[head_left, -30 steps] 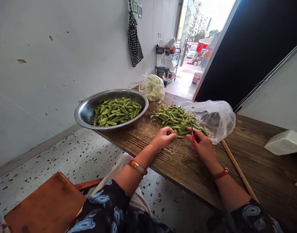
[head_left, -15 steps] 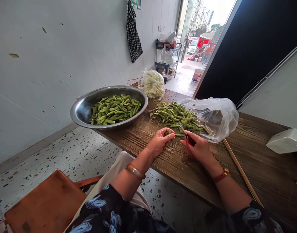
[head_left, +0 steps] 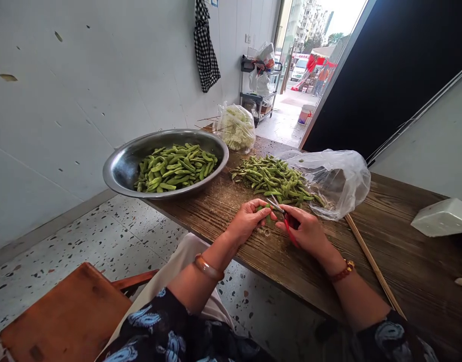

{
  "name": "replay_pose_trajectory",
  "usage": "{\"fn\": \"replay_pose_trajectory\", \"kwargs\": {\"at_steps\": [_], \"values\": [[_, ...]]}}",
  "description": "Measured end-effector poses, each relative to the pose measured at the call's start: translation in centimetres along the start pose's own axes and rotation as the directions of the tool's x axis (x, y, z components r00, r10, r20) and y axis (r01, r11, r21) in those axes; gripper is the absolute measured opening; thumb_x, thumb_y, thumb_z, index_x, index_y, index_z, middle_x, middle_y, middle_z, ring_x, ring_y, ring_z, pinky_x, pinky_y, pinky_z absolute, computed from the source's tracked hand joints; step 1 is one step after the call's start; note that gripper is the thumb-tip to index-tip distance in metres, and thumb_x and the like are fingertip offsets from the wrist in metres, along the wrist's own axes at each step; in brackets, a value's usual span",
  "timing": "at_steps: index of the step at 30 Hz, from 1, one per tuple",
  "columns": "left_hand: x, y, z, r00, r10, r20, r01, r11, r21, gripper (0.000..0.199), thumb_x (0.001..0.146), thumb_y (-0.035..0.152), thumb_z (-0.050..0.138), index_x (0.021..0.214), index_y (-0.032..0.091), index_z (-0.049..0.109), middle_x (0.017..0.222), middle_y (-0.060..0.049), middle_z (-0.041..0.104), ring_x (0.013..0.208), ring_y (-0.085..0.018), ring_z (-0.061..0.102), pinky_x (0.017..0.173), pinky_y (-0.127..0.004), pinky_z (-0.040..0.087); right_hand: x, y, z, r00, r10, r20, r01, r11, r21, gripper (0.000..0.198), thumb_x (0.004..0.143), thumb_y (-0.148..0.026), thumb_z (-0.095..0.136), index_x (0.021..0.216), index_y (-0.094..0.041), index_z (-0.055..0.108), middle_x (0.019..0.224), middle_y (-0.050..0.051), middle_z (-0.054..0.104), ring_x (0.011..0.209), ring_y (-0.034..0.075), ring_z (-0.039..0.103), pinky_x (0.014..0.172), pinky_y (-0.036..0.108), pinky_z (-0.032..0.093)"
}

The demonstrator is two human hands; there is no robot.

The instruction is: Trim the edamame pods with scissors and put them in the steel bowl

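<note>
Between the thumb and fingers of my left hand (head_left: 248, 219) is a green edamame pod (head_left: 267, 217), partly covered by the fingers. My right hand (head_left: 306, 229) is closed round the red handles of a pair of scissors (head_left: 288, 226). Their blades point up and left, with the tips close to the pod; whether they touch it I cannot tell. Just beyond both hands lies a heap of edamame pods (head_left: 272, 176) with bits of stem. To the left, a wide steel basin (head_left: 116, 173) holds many more pods (head_left: 178, 168).
A clear plastic bag (head_left: 348, 173) lies right of the heap. Behind stands a bag of pale vegetables (head_left: 236, 128). Thin wooden sticks (head_left: 374, 264) and a white box (head_left: 444, 218) are on the table's (head_left: 400, 201) right. A brown stool (head_left: 68, 311) stands at lower left.
The scissors have swung left, bringing their blades to the pod in my left hand. My right hand has shifted slightly left. The camera view has moved a little.
</note>
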State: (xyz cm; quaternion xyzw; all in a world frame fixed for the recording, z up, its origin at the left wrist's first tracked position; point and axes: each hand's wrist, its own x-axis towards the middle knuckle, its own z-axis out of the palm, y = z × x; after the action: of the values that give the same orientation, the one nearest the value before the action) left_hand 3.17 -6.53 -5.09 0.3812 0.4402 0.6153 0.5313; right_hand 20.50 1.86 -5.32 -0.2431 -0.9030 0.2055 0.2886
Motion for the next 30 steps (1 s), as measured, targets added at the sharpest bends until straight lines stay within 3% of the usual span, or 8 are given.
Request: {"fn": "replay_pose_trajectory", "kwargs": {"at_steps": [5,12,18,22,26,30], "values": [[-0.23,0.05,0.29,0.996,0.083,0.026,-0.086,0.99,0.114,0.029,0.079,0.039,0.066,0.088,0.011,0.064,0.068,-0.001,0.062,0.052,-0.005,0.045,0.05,-0.018,0.034,-0.04,-0.18,-0.14,0.994,-0.011,0.109,0.013,1.0,-0.015,0.048,0.082,-0.045,0.064,0.123,-0.021,0.058,0.092,0.006,0.066,0.076,0.019,0.062,0.073,0.032,0.05],[-0.29,-0.14,0.43,0.993,0.106,0.053,-0.115,0.973,0.201,0.028,0.079,0.036,0.066,0.092,0.012,0.067,0.069,-0.002,0.062,0.058,-0.008,0.05,0.056,-0.02,0.039,-0.11,-0.31,-0.03,0.994,-0.021,0.111,0.023,1.0,-0.02,0.052,0.082,-0.045,0.064,0.127,-0.021,0.054,0.099,0.008,0.064,0.082,0.02,0.061,0.075,0.033,0.05],[-0.26,0.01,0.46,0.993,0.107,0.05,-0.116,0.966,0.232,0.028,0.079,0.038,0.065,0.085,0.011,0.066,0.065,-0.001,0.06,0.059,-0.009,0.051,0.058,-0.021,0.04,-0.25,-0.14,-0.03,0.991,0.025,0.132,-0.016,0.998,-0.066,0.051,0.084,-0.049,0.061,0.126,-0.021,0.057,0.083,0.004,0.061,0.067,0.017,0.057,0.065,0.03,0.047],[-0.25,0.12,0.54,0.994,0.106,0.019,-0.108,0.963,0.246,0.027,0.078,0.038,0.066,0.079,0.011,0.065,0.065,-0.001,0.06,0.058,-0.008,0.049,0.057,-0.021,0.038,-0.26,-0.03,-0.1,0.99,0.02,0.142,-0.011,0.998,-0.066,0.05,0.085,-0.049,0.06,0.126,-0.019,0.058,0.086,0.006,0.065,0.069,0.018,0.059,0.066,0.03,0.048],[-0.17,0.01,0.59,0.998,0.058,-0.014,-0.054,0.982,0.183,0.025,0.077,0.036,0.067,0.08,0.012,0.061,0.066,0.0,0.061,0.052,-0.006,0.045,0.051,-0.019,0.035,-0.12,-0.06,-0.09,0.994,0.005,0.108,0.0,0.999,-0.043,0.045,0.085,-0.045,0.061,0.122,-0.02,0.061,0.09,0.007,0.068,0.074,0.02,0.062,0.069,0.03,0.049],[0.19,-0.34,0.17,0.992,0.019,-0.124,-0.029,0.996,-0.08,0.026,0.073,0.031,0.071,0.083,0.014,0.055,0.073,0.001,0.061,0.05,-0.004,0.047,0.044,-0.017,0.032,0.04,0.13,0.01,0.999,0.036,0.006,-0.036,0.999,-0.013,0.045,0.085,-0.046,0.061,0.12,-0.017,0.062,0.088,0.007,0.068,0.072,0.019,0.061,0.067,0.03,0.049]]}}
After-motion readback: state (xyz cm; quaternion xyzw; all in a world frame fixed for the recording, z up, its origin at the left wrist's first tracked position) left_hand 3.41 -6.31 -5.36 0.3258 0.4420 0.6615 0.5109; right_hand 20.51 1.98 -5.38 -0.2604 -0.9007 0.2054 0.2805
